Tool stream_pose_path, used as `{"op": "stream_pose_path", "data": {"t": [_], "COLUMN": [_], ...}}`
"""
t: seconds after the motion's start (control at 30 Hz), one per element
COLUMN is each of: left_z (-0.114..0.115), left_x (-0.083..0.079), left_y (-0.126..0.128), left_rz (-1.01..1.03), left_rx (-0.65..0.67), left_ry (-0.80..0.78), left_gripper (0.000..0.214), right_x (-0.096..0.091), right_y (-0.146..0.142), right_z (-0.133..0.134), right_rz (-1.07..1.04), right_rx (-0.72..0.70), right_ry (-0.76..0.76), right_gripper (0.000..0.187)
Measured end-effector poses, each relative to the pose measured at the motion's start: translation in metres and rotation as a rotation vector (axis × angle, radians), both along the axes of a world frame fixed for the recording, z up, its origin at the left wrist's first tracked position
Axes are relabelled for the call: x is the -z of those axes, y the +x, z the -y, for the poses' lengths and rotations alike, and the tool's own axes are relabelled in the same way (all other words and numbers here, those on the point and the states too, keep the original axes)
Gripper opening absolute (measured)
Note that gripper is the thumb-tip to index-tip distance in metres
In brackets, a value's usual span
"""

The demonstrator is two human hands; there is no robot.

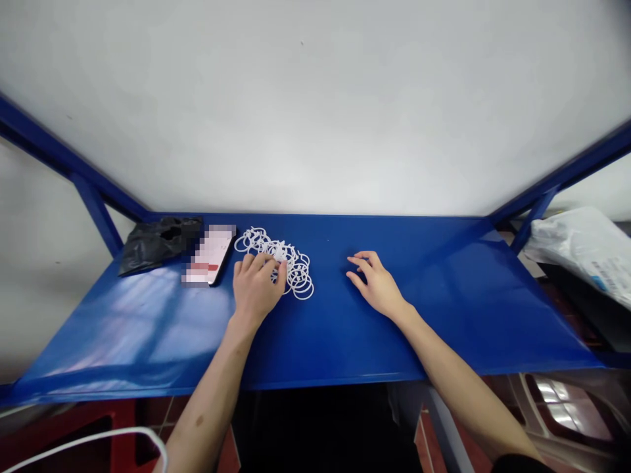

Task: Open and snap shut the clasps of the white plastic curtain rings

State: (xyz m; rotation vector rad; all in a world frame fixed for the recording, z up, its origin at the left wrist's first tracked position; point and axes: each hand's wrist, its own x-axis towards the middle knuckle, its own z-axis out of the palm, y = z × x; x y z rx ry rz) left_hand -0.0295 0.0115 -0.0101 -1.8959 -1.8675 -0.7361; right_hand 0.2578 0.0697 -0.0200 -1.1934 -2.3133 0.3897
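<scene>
Blue metal shelf up close, both forearms in from the near edge. Left hand palm down, fingers loosely spread, tips resting on the near side of the white ring pile. Right hand flat on bare shelf, fingers slightly apart, gripping nothing, well right of the pile. Left of the pile: phone, then black plastic bag. White wall behind; white sack off to the far right.

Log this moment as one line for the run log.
left hand: fingers on pile of white rings | right hand: open, resting on blue shelf | nearby: phone, black bag
</scene>
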Motion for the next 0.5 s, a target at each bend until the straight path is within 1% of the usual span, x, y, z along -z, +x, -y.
{"op": "stream_pose_path", "data": {"t": [0.13, 0.2, 0.27, 0.3, 0.37, 0.43, 0.5], "left_z": [-0.001, -0.005, -0.012, -0.017, -0.029, -0.04, -0.047], "left_x": [0.003, 0.003, 0.001, 0.0, 0.0, 0.003, 0.009], "left_y": [-0.006, -0.01, -0.016, -0.02, -0.027, -0.033, -0.036], "left_rz": [0.032, 0.093, 0.168, 0.2, 0.234, 0.22, 0.191], "left_rx": [-0.112, -0.173, -0.189, -0.18, -0.138, -0.082, -0.016], "left_ry": [-0.009, -0.018, -0.036, -0.056, -0.135, -0.284, -0.43], "left_gripper": [0.032, 0.031, 0.031, 0.036, 0.054, 0.069, 0.073], "right_x": [-0.001, -0.001, 0.0, 0.0, -0.002, -0.005, -0.007], "right_y": [-0.001, -0.003, -0.006, -0.008, -0.016, -0.028, -0.047], "right_z": [-0.002, -0.002, 0.0, 0.002, 0.008, 0.017, 0.026], "right_rz": [0.016, 0.021, 0.034, 0.046, 0.082, 0.123, 0.158], "right_rx": [-0.027, -0.042, -0.038, -0.034, -0.04, -0.078, -0.148], "right_ry": [0.015, 0.026, 0.038, 0.046, 0.061, 0.076, 0.097], "right_gripper": [0.035, 0.036, 0.037, 0.038, 0.042, 0.049, 0.058]}}
